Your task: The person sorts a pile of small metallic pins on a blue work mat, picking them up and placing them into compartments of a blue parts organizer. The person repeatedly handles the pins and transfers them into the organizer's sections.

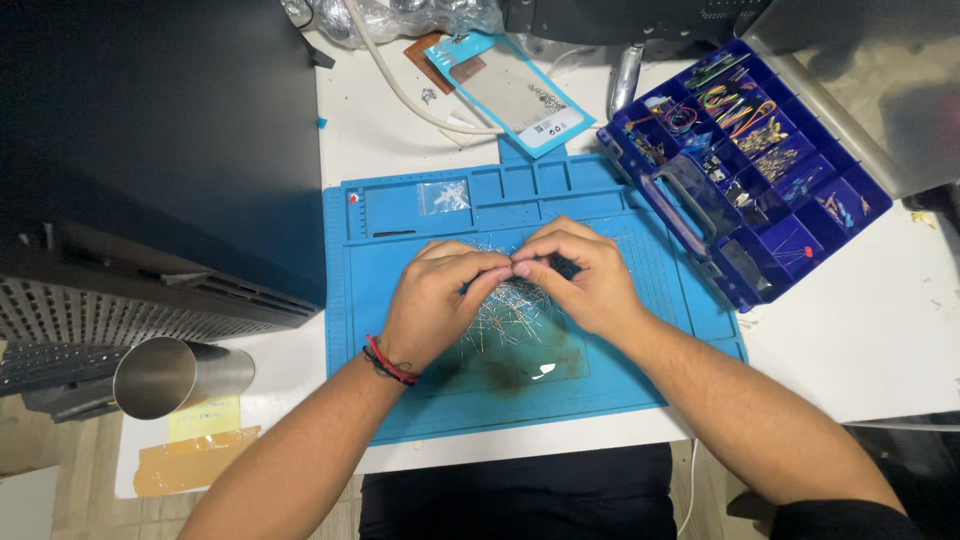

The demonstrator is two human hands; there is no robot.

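My left hand (438, 300) and my right hand (582, 275) meet fingertip to fingertip over a blue silicone work mat (400, 400). Both pinch something tiny and thin between thumb and fingers; it looks like one of the small wire-legged parts. Under and between the hands lies a loose pile of thin metal-legged components (510, 315). A red and black cord bracelet sits on my left wrist. A small clear bag (443, 195) rests in a tray pocket at the mat's top.
An open blue compartment box (745, 150) with wires and small parts stands at the right. A dark computer case (150, 150) fills the left. A steel cup (175, 375) lies at lower left. A blue-edged plastic pouch (515, 90) and white cable lie behind the mat.
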